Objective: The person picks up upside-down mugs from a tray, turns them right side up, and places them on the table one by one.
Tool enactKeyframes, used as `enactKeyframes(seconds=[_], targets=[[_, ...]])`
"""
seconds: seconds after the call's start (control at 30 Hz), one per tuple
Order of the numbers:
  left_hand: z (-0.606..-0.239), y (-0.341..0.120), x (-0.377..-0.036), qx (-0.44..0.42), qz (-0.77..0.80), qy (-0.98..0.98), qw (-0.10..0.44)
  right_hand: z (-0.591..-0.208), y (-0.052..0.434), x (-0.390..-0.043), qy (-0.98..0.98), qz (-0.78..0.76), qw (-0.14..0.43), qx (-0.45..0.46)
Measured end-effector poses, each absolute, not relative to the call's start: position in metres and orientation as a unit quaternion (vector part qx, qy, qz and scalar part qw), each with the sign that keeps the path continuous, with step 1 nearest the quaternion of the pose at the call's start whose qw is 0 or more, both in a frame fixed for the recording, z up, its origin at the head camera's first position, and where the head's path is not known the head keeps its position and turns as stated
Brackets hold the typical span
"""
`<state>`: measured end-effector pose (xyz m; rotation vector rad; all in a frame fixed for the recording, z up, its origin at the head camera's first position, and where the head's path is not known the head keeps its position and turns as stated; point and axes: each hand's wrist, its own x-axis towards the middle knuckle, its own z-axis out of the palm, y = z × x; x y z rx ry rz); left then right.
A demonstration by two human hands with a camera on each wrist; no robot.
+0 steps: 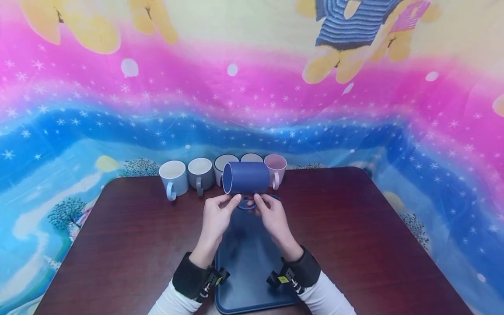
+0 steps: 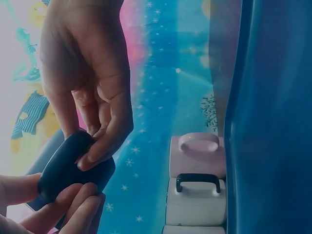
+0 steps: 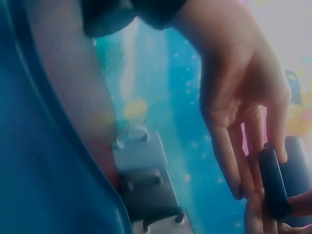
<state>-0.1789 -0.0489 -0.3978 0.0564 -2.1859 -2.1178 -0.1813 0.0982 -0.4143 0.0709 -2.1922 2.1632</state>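
Observation:
A dark blue mug point(image 1: 246, 177) is held on its side above the far end of a blue tray point(image 1: 248, 267), its white-rimmed mouth facing left and its handle point(image 1: 247, 206) pointing down. My left hand point(image 1: 228, 204) and my right hand point(image 1: 263, 204) both pinch it from below, around the handle. In the left wrist view my left hand point(image 2: 97, 141) has thumb and fingers on the dark handle point(image 2: 68, 168). The right wrist view shows my right hand point(image 3: 253, 170) with its fingers on the same handle point(image 3: 274, 187).
Behind the held mug a row of mugs stands at the table's far edge: light blue point(image 1: 173, 177), grey point(image 1: 201, 173), white with a dark rim point(image 1: 221, 165), another white point(image 1: 252, 157), pink point(image 1: 276, 168). The dark wooden table point(image 1: 374, 236) extends on both sides of the tray.

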Motion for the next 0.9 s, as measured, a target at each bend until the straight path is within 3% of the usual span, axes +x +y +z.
enactKeyframes(seconds=[0.23, 0.9], targets=[[-0.4012, -0.0487, -0.1817, 0.025, -0.704, -0.708, 0.048, -0.4152, 0.0951, -0.1805, -0.585, 0.81, -0.034, 0.005], [-0.4007, -0.0459, -0.1803, 0.025, -0.727, -0.686, 0.023, -0.4107, 0.0894, -0.1766, -0.457, 0.887, -0.048, -0.033]])
